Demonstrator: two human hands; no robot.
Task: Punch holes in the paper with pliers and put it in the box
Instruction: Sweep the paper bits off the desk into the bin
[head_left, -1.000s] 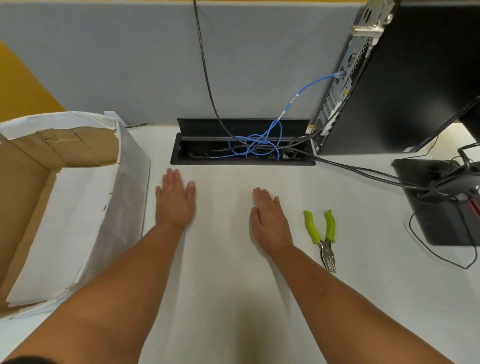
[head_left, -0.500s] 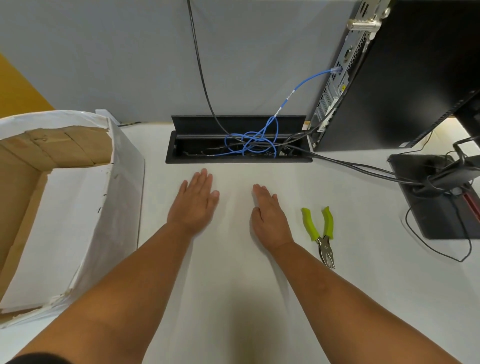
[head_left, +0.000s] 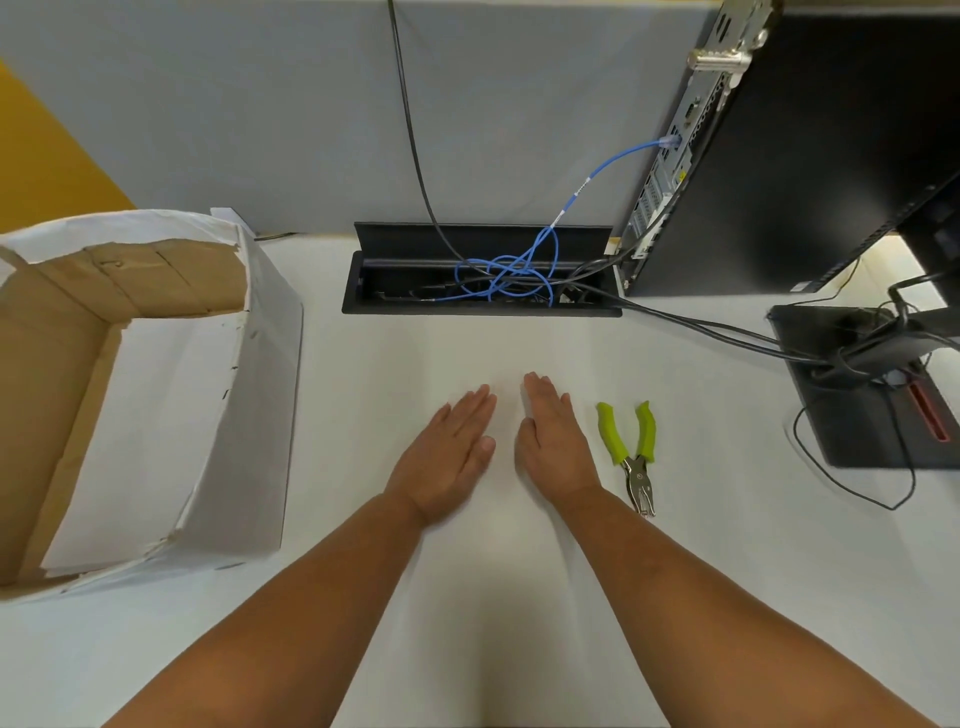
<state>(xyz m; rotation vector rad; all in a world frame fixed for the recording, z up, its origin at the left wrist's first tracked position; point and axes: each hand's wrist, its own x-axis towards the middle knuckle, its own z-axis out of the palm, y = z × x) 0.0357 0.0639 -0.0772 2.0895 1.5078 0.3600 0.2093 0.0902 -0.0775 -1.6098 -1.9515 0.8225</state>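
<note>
The paper (head_left: 498, 571) is lying flat at lower centre of the frame, seemingly a thin, limp white sheet best lifted by an edge, and both the left hand (head_left: 447, 457) and right hand (head_left: 558, 447) are pressing on it with straight fingers. The pliers (head_left: 631, 452), rigid with grippy green handles, are lying just right of the right hand on the white bench (head_left: 727, 545). The box (head_left: 249, 364) is standing open at left, with a cable tray (head_left: 480, 306) and computer tower (head_left: 779, 145) sitting behind.

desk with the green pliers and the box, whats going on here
A person has both hands flat on the white desk, the left hand and right hand close together, holding nothing. The green-handled pliers lie untouched just right of the right hand. The open cardboard box sits at the left. No hole punching is under way; I can't pick out a separate sheet of paper against the white surface.
</note>
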